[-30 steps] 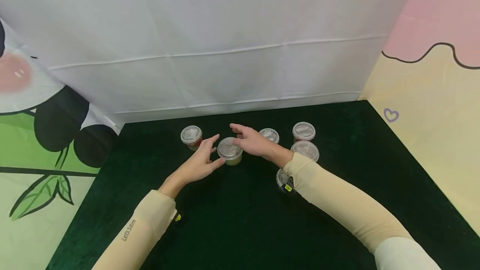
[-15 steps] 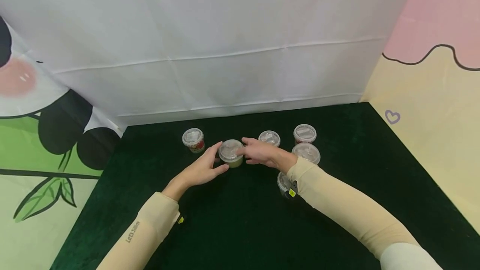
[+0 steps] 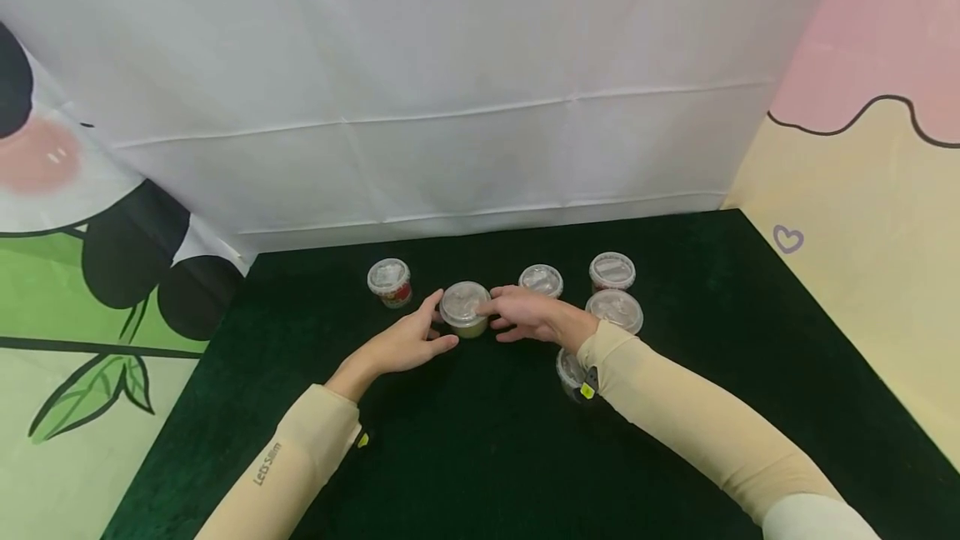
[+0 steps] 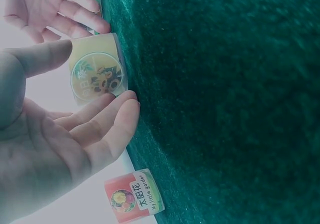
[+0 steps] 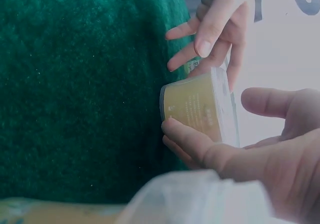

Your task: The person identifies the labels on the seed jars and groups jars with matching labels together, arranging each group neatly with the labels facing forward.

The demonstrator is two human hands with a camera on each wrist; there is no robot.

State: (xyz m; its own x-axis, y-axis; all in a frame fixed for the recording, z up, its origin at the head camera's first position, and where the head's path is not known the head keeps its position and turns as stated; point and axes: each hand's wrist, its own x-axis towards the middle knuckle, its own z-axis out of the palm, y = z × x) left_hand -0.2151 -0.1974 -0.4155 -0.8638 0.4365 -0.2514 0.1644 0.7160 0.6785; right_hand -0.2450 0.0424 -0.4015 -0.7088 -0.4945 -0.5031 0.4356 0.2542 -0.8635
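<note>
Head view: both hands flank the yellow cup [image 3: 465,309] mid-table [image 3: 480,457], left hand [image 3: 405,342] at its 8 o'clock, right hand [image 3: 528,315] at 3 o'clock; the cup stands unlifted. Left wrist view: fingers [image 4: 107,121] straight, touching the cup's side. Right wrist view: fingers [image 5: 192,139] straight against the cup, no grip closed.

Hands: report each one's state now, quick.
Left hand: open, fingers relaxed, cupped beside the yellow-green cup; contact cannot be told.
Right hand: open, fingers straight, touching the cup's other side, not curled round it.
</note>
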